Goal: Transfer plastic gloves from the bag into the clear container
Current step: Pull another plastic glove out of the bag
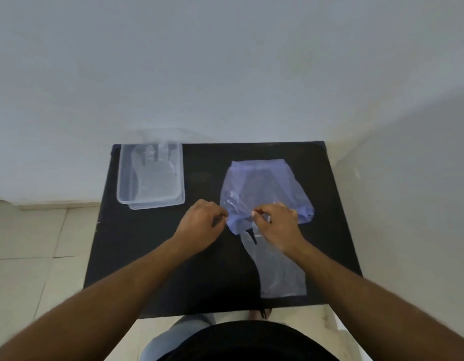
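Note:
A bluish translucent plastic bag (264,188) lies on the black table (152,256), right of centre. My left hand (199,225) pinches the near left edge of its mouth. My right hand (277,222) pinches the edge a little to the right. A clear plastic glove (280,272) lies flat on the table below my right hand, its fingers pointing into the bag's mouth. The clear container (121,188) stands at the far left of the table with a clear glove (155,175) lying inside it.
The table stands against a pale wall. Tiled floor shows to the left and near side. My dark shirt and legs are at the bottom edge of the view.

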